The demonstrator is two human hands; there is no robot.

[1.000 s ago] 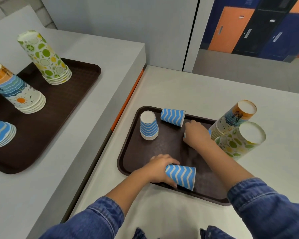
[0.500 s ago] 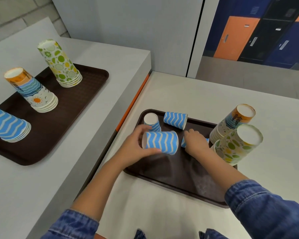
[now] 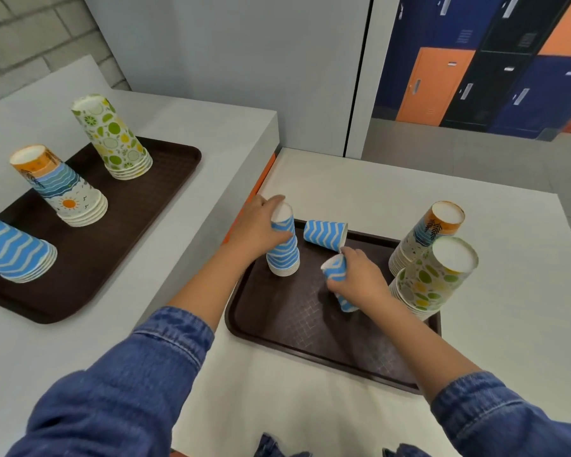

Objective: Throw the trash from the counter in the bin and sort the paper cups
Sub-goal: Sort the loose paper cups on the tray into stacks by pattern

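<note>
The left hand (image 3: 259,230) is closed around the upper part of an upside-down stack of blue zigzag paper cups (image 3: 284,258); its fingers (image 3: 279,237) are curled around the side and the thumb is laid near the white base on top. The stack is set rim-down at the far left corner of the near brown tray (image 3: 310,331). The right hand (image 3: 360,278) is wrapped around a single blue zigzag cup (image 3: 335,272), its fingers (image 3: 342,286) bent tightly over it; the cup is held tilted, just above the tray. Another blue zigzag cup (image 3: 325,234) is left lying on its side at the tray's far edge, between the two hands.

At the tray's right end, two upside-down stacks are placed touching: an orange tree-print stack (image 3: 426,239) and a lime-and-lemon print stack (image 3: 432,278). The tray is carried by a pale tabletop (image 3: 376,192).

On the higher tabletop (image 3: 211,133) to the left, a second brown tray (image 3: 129,206) is loaded with three sorted upside-down stacks, set well apart: a lime print stack (image 3: 112,136), a sun-and-waves stack (image 3: 60,186) and a blue zigzag stack (image 3: 10,249). Only printed patterns are seen on the cups.
</note>
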